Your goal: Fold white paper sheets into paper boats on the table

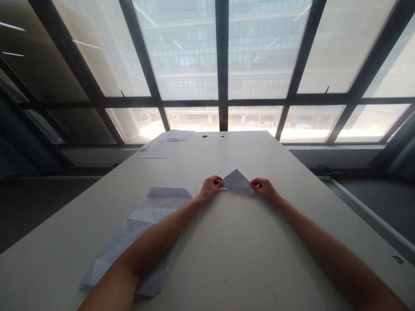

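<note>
Paper (236,179) pinched at both ends, apex toward windows (188,52)

Paper: folded to a triangle, out in front of the person on the white bench (201,263), near its midline. Apex points away from the person; long axis, the base, runs left to right between the hands.

Left hand (212,186): grip closed to a pinch, thumb and fingers on the left corner. Right hand (264,189): grip likewise drawn together on the right corner.

Creased sheet (144,218): left of the paper and apart from it, partly beneath the left forearm in view; long axis slants from near left to far right.

Far papers (179,135): at the bench's far left; too small to tell whether printed. Small black mark (397,259) near the right edge: dark outline, cannot be read.
</note>
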Tool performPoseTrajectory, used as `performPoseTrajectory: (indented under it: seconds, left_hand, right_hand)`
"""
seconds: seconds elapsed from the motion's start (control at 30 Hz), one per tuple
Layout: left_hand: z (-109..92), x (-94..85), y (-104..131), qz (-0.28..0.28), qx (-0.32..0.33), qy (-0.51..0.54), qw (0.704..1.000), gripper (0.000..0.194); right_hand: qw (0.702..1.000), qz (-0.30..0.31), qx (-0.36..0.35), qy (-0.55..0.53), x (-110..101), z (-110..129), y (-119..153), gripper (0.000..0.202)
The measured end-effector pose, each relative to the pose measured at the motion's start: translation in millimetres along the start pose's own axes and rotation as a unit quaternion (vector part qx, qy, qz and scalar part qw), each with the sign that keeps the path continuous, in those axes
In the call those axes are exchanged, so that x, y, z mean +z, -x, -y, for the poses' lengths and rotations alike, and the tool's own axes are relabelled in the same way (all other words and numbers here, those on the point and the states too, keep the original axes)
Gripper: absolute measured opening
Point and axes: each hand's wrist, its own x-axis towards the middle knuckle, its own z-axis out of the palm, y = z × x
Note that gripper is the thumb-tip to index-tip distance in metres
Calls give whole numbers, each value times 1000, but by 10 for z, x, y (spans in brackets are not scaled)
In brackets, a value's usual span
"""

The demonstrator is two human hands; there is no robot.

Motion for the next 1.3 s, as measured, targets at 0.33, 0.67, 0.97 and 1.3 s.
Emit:
performPoseTrajectory:
  seconds: [0.33, 0.67, 0.97, 1.3]
  left_hand:
    - [-43, -13, 9, -1, 7, -2, 1000, 17]
    - [-15, -16, -4, -18, -21, 3, 1000, 18]
    - [26, -16, -18, -21, -40, 33, 998, 22]
    - [24, -5, -35, -1, -25, 161, 987, 33]
  right_hand:
    - [1000, 4, 12, -3, 16, 11, 9, 18]
    - [997, 60, -17, -40, -89, 150, 32, 33]
    - [997, 41, 8, -68, -56, 91, 15, 28]
    - [967, -94, 70, -228, -5, 91, -26, 36]
